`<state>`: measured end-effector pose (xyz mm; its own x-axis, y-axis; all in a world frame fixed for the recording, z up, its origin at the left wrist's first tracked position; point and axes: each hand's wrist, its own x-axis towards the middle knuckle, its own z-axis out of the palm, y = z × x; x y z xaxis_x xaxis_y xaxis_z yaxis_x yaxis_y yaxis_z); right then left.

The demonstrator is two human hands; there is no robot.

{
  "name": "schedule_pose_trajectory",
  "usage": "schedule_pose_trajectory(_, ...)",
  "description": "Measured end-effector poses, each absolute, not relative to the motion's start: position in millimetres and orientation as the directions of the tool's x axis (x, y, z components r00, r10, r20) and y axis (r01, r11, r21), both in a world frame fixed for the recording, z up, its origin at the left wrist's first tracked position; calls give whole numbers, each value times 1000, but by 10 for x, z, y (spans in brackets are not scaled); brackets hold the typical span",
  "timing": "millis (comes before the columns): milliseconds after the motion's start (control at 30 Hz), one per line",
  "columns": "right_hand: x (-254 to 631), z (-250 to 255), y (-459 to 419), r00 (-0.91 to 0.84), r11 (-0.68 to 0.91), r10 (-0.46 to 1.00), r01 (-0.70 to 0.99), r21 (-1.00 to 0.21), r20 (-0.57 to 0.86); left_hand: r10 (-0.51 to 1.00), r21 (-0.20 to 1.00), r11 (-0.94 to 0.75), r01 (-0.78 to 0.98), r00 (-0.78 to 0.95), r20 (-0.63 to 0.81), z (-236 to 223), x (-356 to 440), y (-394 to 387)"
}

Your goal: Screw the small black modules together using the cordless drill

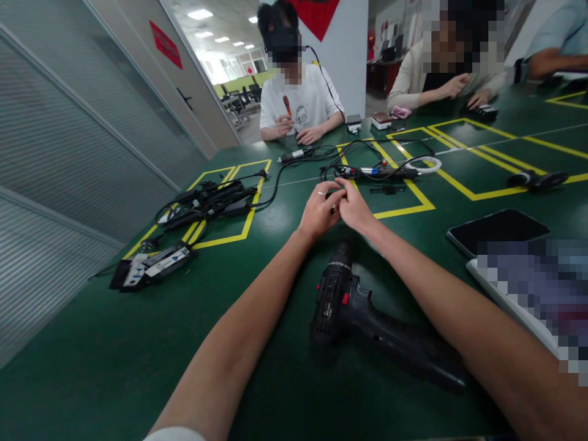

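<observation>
The left hand (318,211) and the right hand (353,207) are stretched out over the dark green worktop (92,367) with yellow tape lines. The two hands touch each other, fingertips together. They pinch a small dark thing (332,210) between them; it is too tiny to tell what it is. A thin ring sits on one finger of the left hand.

Closer to the person, between the two arms, a black cordless drill with a red button (349,306) lies on its side on the worktop. No hand touches it.

Past the hands lie black cables and a long black tool with a red end (381,173), just beside a white ring (425,165). To the left, a heap of black cables and tools (209,201) sits in a yellow box, and a flat black and white pack (154,264) lies near it. To the right, a black tablet (498,229) lies flat.

Across the worktop, a person in a white T-shirt (301,101) holds a small red tool. Another person in a cream top (436,76) sits further right.
</observation>
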<state>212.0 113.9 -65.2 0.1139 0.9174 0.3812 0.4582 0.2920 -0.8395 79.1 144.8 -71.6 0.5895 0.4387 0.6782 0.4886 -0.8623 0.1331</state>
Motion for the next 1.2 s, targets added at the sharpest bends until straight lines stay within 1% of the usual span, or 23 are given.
schedule_pose_trajectory(67,2182,-652,1123,163,291,896,488,-823,413,475,157,-842,517,570,670,-729,720,1502)
schedule_pose_trajectory(133,2269,-674,1102,196,261,887,532,-805,417,537,205,-812,547,562,629,-774,616,1600)
schedule_pose_trajectory(200,2354,-718,1079,163,218,911,589,-778,379,613,290,-778,558,568,549,-841,512,1712)
schedule_pose_trajectory(267,2409,-771,1057,112,176,936,674,-717,334,666,383,-744,548,556,498,-905,444,1802)
schedule_pose_trajectory(367,2417,-830,1036,93,131,944,777,-616,318,690,483,-724,492,510,513,-943,442,1846)
schedule_pose_trajectory(433,2399,-848,1031,80,133,944,797,-589,321,703,554,-711,434,479,526,-928,485,1825)
schedule_pose_trajectory(500,2391,-855,1031,65,153,942,791,-593,330,732,623,-676,392,451,510,-897,531,1790)
schedule_pose_trajectory(567,2402,-859,1036,55,183,937,762,-621,344,767,686,-629,365,440,468,-866,557,1763)
schedule_pose_trajectory(667,2438,-871,1045,37,224,935,708,-670,352,807,779,-544,314,452,381,-836,552,1746)
schedule_pose_trajectory(733,2455,-877,1046,13,248,933,701,-668,360,817,812,-492,312,488,307,-829,535,1742)
schedule_pose_trajectory(833,2449,-868,1031,-11,268,926,724,-635,377,815,807,-465,364,532,230,-835,529,1737)
schedule_pose_trajectory(933,2397,-820,991,-7,284,911,738,-612,413,803,790,-500,356,533,268,-857,558,1745)
schedule_pose_trajectory(1033,2326,-748,940,38,300,882,723,-622,470,767,771,-547,326,565,305,-878,575,1787)
schedule_pose_trajectory(1100,2298,-715,913,88,301,861,704,-643,500,747,712,-601,363,572,339,-880,543,1830)
schedule_pose_trajectory(1167,2303,-715,903,143,286,848,687,-668,511,769,623,-624,473,514,381,-864,467,1873)
schedule_pose_trajectory(1200,2318,-728,904,172,270,845,681,-680,507,794,585,-605,540,467,390,-848,416,1892)
